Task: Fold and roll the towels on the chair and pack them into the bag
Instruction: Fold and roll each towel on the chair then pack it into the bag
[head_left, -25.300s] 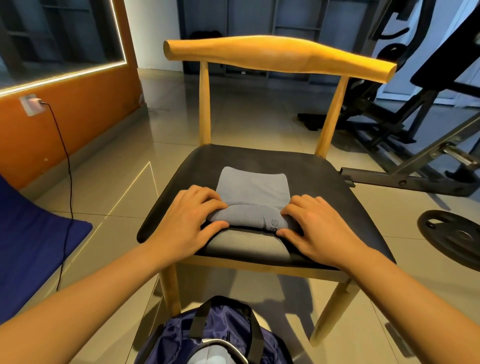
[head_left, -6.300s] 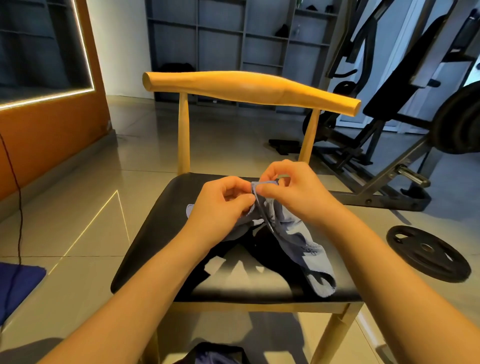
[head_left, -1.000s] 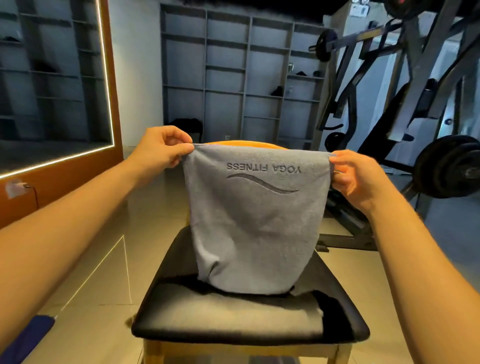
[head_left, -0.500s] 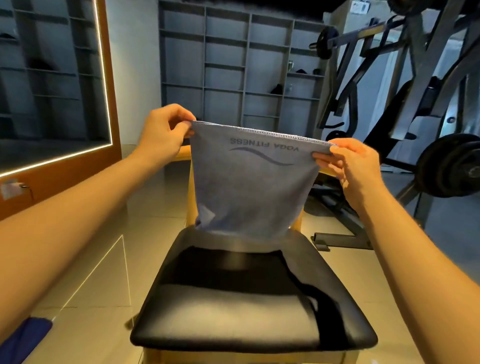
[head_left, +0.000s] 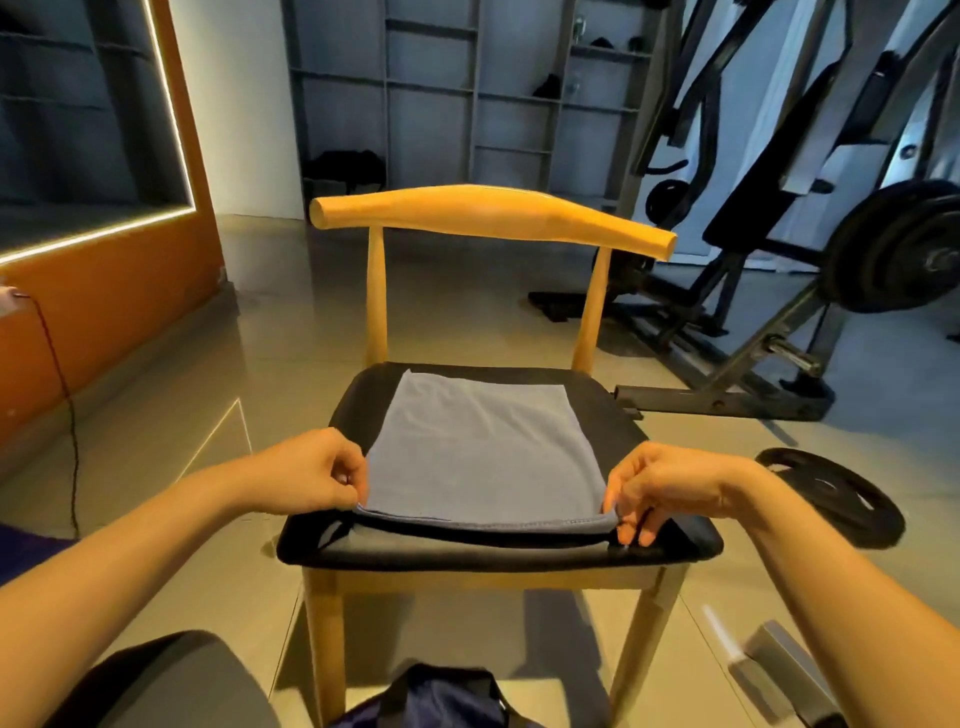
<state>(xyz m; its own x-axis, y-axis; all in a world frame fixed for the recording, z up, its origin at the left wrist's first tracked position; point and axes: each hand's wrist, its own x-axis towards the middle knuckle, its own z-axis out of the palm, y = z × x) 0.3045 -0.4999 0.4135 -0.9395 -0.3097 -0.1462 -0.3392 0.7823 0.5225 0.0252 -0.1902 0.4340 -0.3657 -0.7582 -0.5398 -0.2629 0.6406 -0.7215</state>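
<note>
A grey towel (head_left: 478, 447) lies spread flat on the black seat of the wooden chair (head_left: 493, 218). Its far edge reaches almost to the backrest posts; its near edge hovers slightly above the seat front. My left hand (head_left: 311, 475) pinches the near left corner of the towel. My right hand (head_left: 660, 486) pinches the near right corner, with the other fingers curled below it. The navy bag (head_left: 441, 699) with black straps sits on the floor below the chair's front edge, only its top showing.
A black weight plate (head_left: 831, 493) lies on the floor right of the chair. A weight bench and barbell rack (head_left: 779, 291) stand behind it. An orange wall with a hanging cable (head_left: 67, 426) runs along the left. My knee (head_left: 166, 680) is at bottom left.
The towel was held up in the air by its top corners; now it is lowered and laid flat across the seat, both hands still pinching the same corners near the seat front.
</note>
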